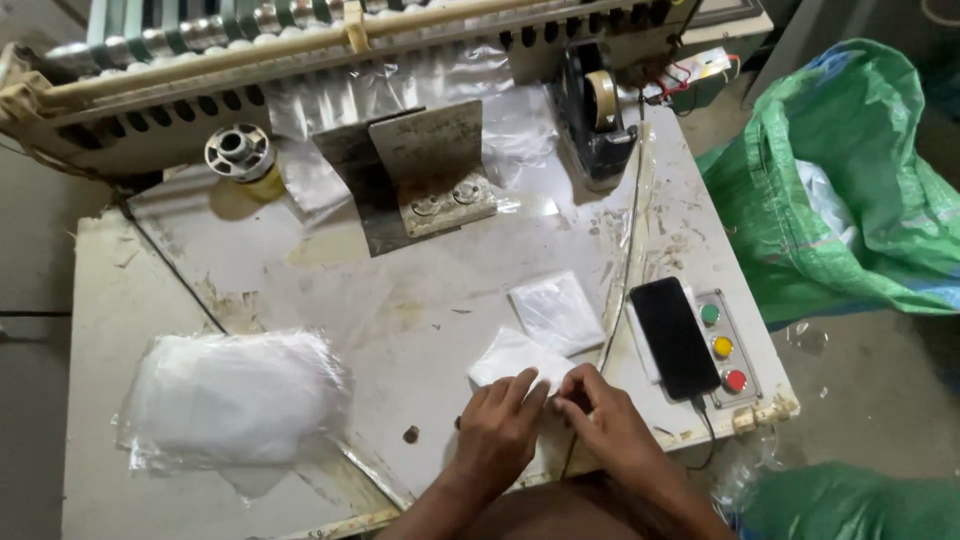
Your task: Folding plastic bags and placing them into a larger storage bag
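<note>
Both my hands meet at the front edge of a worn white worktable [400, 290]. My left hand [497, 430] and my right hand [606, 420] pinch the near edge of a small clear plastic bag with white contents [508, 357], fingertips touching it. A second small flat packet [556, 310] lies just beyond, apart from my hands. A thick stack of clear plastic bags [235, 395] rests to the left.
A black phone [675, 337] lies by a panel with green, yellow and red buttons [722, 347]. A tape dispenser [595, 115], a metal bracket [425, 165], a spool [238, 152] and a roller machine [250, 40] stand at the back. A green woven sack [850, 190] sits right.
</note>
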